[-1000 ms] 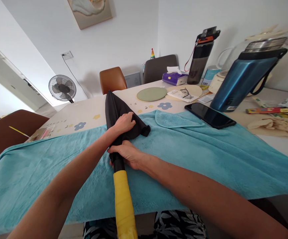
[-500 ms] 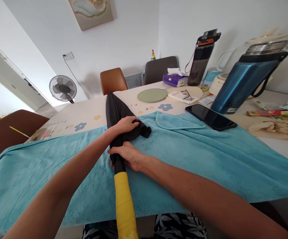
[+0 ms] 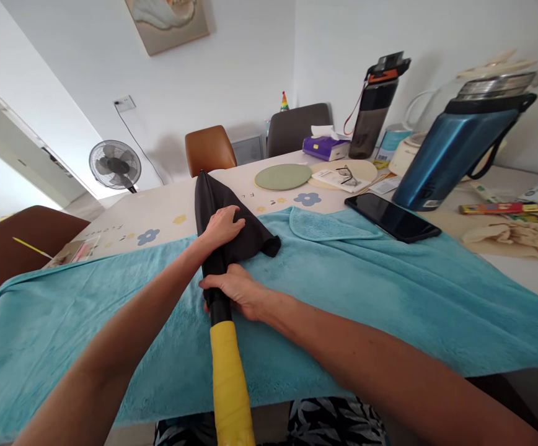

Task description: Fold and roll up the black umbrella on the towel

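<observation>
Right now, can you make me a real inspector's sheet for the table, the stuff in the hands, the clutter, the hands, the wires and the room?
Surface: table, partly covered by a blue towel.
In hand: black cloth, with a yellow handle pointing toward the person.
Clutter: phone, flask, dark bottle, glasses, tissues.
Left hand: resting on the cloth.
Right hand: wrapped around its narrow end.
Cables: one cord from the wall socket; lower end hidden.
Surroundings: fan, brown chair, grey chair.
Other people: nothing seen.
</observation>
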`<state>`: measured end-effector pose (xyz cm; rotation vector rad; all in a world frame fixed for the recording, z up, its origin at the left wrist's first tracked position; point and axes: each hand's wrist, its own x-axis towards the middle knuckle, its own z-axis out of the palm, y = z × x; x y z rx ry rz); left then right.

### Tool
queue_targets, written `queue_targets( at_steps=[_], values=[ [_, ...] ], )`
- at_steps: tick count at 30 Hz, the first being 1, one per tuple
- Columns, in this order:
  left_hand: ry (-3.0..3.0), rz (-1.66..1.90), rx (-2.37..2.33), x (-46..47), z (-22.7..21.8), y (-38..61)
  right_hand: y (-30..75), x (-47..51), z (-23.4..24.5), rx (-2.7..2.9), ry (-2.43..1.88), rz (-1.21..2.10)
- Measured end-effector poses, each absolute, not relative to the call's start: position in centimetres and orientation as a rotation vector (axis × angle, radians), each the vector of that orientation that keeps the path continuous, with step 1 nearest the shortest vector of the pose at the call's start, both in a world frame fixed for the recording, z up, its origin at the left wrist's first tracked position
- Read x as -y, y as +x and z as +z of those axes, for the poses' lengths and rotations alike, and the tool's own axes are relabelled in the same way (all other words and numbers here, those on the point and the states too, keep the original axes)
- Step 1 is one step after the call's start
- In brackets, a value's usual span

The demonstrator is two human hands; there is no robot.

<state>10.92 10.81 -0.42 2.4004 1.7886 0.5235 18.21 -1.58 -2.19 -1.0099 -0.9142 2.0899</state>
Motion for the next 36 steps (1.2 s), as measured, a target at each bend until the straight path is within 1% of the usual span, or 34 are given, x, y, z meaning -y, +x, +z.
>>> queue_targets(
  at_steps=[5, 11, 17, 21, 30, 36],
  values=[
    [2.299, 0.731, -1.761, -9.4, -0.2, 10.3, 18.3, 1.7, -2.0, 0.898, -1.008, 2.088],
    [2.167, 0.92, -1.855, -7.2, -0.6, 8.7, 18.3, 1.8, -2.1, 0.906, -0.993, 2.091],
    [1.954, 1.014, -1.86, -5.9, -1.8, 7.3, 18.3, 1.8, -2.0, 0.869, -0.994, 2.095],
    [1.927, 1.064, -1.776, -5.4, -1.8, 7.5, 18.3, 1.7, -2.0, 0.82, -0.98, 2.125],
    [1.761, 1.215, -1.75, -5.1, -1.7, 7.7, 18.6, 1.4, -2.1, 0.755, -0.909, 2.23],
    [1.688, 1.299, -1.733, -5.3, -2.2, 7.4, 18.6, 1.3, -2.3, 0.77, -0.89, 2.229]
  ],
)
